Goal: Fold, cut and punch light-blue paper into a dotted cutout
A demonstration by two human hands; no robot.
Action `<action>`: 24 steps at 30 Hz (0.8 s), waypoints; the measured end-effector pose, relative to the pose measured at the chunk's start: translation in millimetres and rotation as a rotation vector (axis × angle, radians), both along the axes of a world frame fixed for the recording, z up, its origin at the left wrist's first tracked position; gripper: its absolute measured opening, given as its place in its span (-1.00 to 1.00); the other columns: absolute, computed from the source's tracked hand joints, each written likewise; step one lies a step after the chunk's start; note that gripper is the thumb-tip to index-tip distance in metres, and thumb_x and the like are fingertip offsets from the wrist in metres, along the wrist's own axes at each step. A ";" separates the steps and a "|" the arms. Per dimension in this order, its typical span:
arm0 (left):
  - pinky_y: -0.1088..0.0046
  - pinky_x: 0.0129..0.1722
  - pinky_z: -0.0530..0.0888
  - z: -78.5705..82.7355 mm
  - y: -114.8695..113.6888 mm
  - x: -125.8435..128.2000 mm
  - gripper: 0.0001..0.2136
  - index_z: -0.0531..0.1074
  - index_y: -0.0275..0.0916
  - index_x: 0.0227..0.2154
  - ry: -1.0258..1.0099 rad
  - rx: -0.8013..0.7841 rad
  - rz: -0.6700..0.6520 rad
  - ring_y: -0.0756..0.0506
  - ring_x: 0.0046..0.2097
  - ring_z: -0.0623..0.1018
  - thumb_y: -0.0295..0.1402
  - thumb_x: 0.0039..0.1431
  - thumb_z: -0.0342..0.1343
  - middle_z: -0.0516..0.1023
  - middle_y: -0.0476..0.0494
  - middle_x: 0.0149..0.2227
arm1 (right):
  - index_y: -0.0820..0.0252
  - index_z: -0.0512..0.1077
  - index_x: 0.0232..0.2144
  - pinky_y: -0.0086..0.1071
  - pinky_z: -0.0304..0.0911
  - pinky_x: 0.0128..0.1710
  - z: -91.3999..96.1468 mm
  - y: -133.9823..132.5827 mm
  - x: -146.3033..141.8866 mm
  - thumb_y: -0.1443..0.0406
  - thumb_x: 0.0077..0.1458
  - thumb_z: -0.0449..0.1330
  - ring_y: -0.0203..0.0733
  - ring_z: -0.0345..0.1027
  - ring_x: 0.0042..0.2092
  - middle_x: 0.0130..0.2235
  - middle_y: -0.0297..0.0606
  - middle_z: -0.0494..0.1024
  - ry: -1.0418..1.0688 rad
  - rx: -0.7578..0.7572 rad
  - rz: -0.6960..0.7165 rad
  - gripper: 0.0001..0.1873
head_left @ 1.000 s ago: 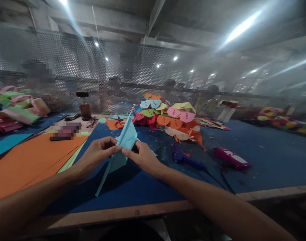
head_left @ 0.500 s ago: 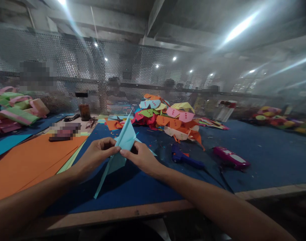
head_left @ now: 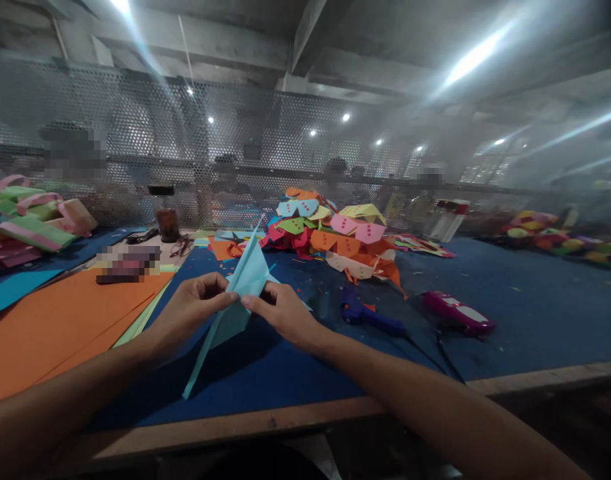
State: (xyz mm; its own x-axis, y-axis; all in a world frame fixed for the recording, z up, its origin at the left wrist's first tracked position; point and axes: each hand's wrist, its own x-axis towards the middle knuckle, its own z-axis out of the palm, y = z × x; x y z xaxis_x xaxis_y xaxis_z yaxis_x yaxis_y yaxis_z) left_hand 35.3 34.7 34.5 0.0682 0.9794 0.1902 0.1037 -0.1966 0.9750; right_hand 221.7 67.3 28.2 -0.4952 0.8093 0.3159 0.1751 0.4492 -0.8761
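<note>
A folded sheet of light blue paper (head_left: 253, 267) is held up over the blue table, tilted, with a long narrow folded edge running down toward the front. My left hand (head_left: 201, 300) pinches it from the left between thumb and fingers. From the right, my right hand (head_left: 278, 308) grips the same paper, its thumb on the near face and the fingers behind, partly hidden. The two thumbs almost meet at the middle. Beyond the paper lie orange-handled scissors (head_left: 234, 249).
Colourful paper masks (head_left: 338, 243) are piled at the back. A blue glue gun (head_left: 370, 317) and a purple-pink device (head_left: 458, 313) lie to the right. Orange sheets (head_left: 80, 320), a blurred-out phone (head_left: 130, 265) and a dark jar (head_left: 168, 217) are left. A perforated metal screen (head_left: 275, 147) stands behind.
The view has shifted very slightly. The thumbs sit a little farther apart on the blue paper; both hands keep their hold.
</note>
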 end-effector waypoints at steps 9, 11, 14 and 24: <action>0.49 -0.44 0.23 2.4 -0.5 -2.5 -0.67 0.39 -0.22 -0.53 -0.002 -0.016 0.037 0.02 -0.47 0.32 -0.14 -0.14 0.39 0.38 0.07 -0.55 | 0.21 0.43 -0.54 -0.41 0.20 -0.34 3.1 1.9 3.7 0.18 0.19 0.18 -0.24 0.37 -0.37 -0.48 -0.33 0.50 -0.030 -0.018 0.017 -0.69; 0.50 -0.46 0.22 2.9 -0.2 -2.9 -0.67 0.39 -0.22 -0.54 0.004 -0.001 0.049 0.03 -0.48 0.29 -0.14 -0.13 0.39 0.36 0.08 -0.56 | 0.21 0.41 -0.55 -0.41 0.17 -0.36 2.7 2.5 3.9 0.15 0.19 0.20 -0.25 0.34 -0.39 -0.50 -0.34 0.48 -0.027 0.002 0.003 -0.67; 0.51 -0.48 0.19 3.1 0.4 -3.0 -0.66 0.38 -0.22 -0.56 0.003 0.014 0.059 0.04 -0.50 0.26 -0.13 -0.13 0.39 0.33 0.10 -0.58 | 0.20 0.39 -0.56 -0.42 0.16 -0.37 2.4 3.1 4.3 0.12 0.16 0.22 -0.27 0.32 -0.41 -0.52 -0.37 0.44 -0.011 0.012 -0.017 -0.65; 0.51 -0.50 0.23 -0.1 1.8 -5.1 -0.65 0.36 -0.21 -0.51 -0.021 -0.048 0.027 0.03 -0.52 0.34 -0.12 -0.11 0.39 0.40 0.09 -0.57 | 0.17 0.33 -0.60 -0.40 0.17 -0.32 3.5 3.4 5.4 0.02 0.23 0.10 -0.26 0.26 -0.39 -0.52 -0.37 0.40 0.036 0.006 0.002 -0.53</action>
State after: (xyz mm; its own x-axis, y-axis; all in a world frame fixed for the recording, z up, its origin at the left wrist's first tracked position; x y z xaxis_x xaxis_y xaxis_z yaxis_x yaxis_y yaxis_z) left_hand 30.2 36.4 34.4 0.0379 0.9888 0.1444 0.0879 -0.1473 0.9852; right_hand 227.1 70.7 31.8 -0.4850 0.8063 0.3386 0.1423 0.4547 -0.8792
